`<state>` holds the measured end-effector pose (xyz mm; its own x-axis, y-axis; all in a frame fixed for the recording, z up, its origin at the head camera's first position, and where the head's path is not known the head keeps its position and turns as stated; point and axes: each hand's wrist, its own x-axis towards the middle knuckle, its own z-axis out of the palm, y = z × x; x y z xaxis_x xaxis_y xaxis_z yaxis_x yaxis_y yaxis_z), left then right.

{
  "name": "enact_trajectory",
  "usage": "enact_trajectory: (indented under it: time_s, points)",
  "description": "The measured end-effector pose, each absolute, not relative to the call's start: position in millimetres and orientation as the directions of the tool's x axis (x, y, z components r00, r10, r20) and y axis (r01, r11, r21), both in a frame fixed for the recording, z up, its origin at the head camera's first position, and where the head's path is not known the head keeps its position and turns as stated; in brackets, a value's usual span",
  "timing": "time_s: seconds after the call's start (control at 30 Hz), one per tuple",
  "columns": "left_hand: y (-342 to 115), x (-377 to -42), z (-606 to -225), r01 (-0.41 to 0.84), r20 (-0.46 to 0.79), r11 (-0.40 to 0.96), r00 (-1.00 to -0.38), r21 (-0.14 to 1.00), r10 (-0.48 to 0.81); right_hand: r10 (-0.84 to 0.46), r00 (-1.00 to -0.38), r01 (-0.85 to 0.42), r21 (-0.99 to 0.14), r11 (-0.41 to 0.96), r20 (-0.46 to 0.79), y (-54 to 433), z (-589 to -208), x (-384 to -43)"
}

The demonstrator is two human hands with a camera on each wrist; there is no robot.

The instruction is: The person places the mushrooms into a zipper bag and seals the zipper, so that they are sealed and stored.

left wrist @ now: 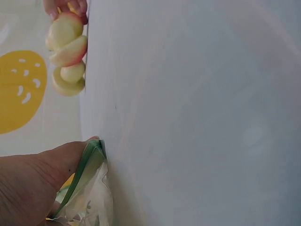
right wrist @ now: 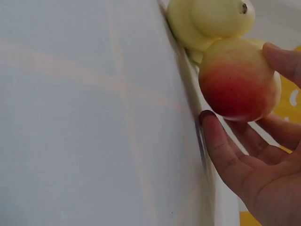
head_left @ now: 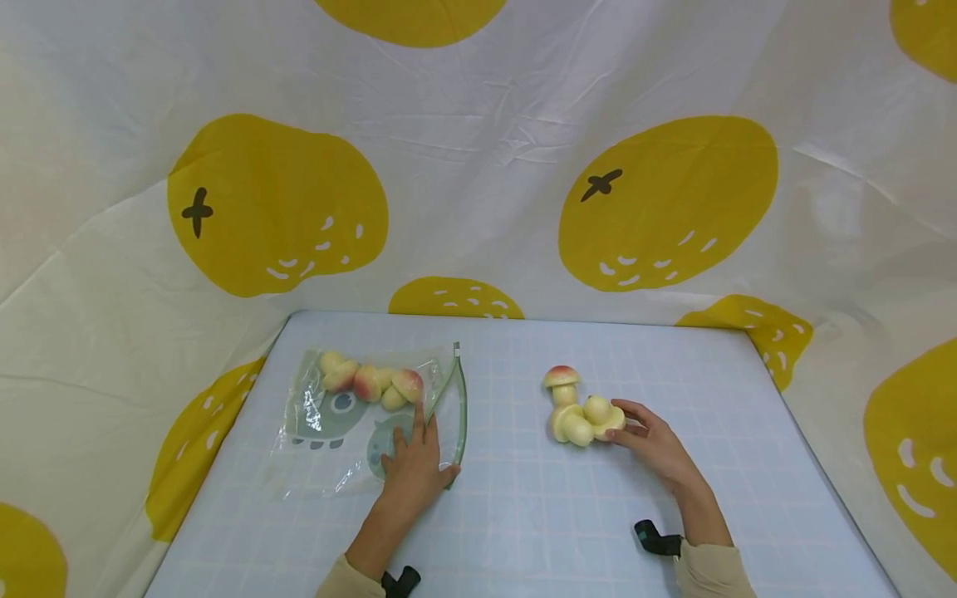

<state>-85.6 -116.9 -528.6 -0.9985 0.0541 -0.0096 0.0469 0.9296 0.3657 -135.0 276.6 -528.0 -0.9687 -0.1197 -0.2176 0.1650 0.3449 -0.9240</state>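
My left hand [head_left: 417, 465] lies on a clear zip bag [head_left: 321, 457] with green monster prints and a green zip edge. Its fingers are straight and spread, and the thumb [left wrist: 70, 157] is at the zip edge by the bag's parted mouth. Inside the bag, cream-and-red toy mushrooms [head_left: 407, 384] lie along the far side. To the right, three more sit in a cluster on the table. My right hand [head_left: 658, 444] pinches the rightmost toy mushroom [right wrist: 240, 80] between thumb and fingers. Beside it lies another mushroom [head_left: 571, 425], and behind stands a red-capped one [head_left: 562, 380].
The table [head_left: 516, 515] has a pale checked cover. A white cloth with yellow fruit prints [head_left: 478, 166] hangs behind it and at both sides. Black wrist devices [head_left: 658, 540] sit at both sleeves.
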Motion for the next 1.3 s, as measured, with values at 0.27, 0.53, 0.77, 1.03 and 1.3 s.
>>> enact_trajectory:
  time_s: [0.27, 0.53, 0.77, 1.03, 1.3]
  points:
    - [-117.4, -85.4, -528.3, 0.048, -0.009, 0.93, -0.998, 0.364, 0.055, -0.138, -0.972, 0.147, -0.95, 0.275, -0.19, 277.6, -525.7, -134.6]
    - [-117.7, -84.0, -528.6, 0.054, -0.001, 0.93, -0.998, 0.363, 0.058, -0.112, -0.976, 0.138, -0.931, 0.339, -0.186, 277.4, -514.6, -133.6]
    - [-117.2, -84.2, -528.0, 0.047, -0.012, 0.933, -0.998, 0.357, 0.054, -0.128, -0.98, 0.109, -0.947, 0.301, -0.153, 273.7, -501.1, -132.4]
    - [-116.5, -84.5, -526.3, 0.043, -0.016, 0.932, -0.999, 0.36, 0.052, -0.153, -0.981, 0.07, -0.95, 0.303, -0.121, 265.1, -485.5, -131.8]
    - [-116.7, -84.2, -527.5, 0.042, -0.015, 0.933, -0.999, 0.358, 0.051, -0.19, -0.979, 0.018, -0.953, 0.302, -0.078, 251.3, -477.5, -133.6]
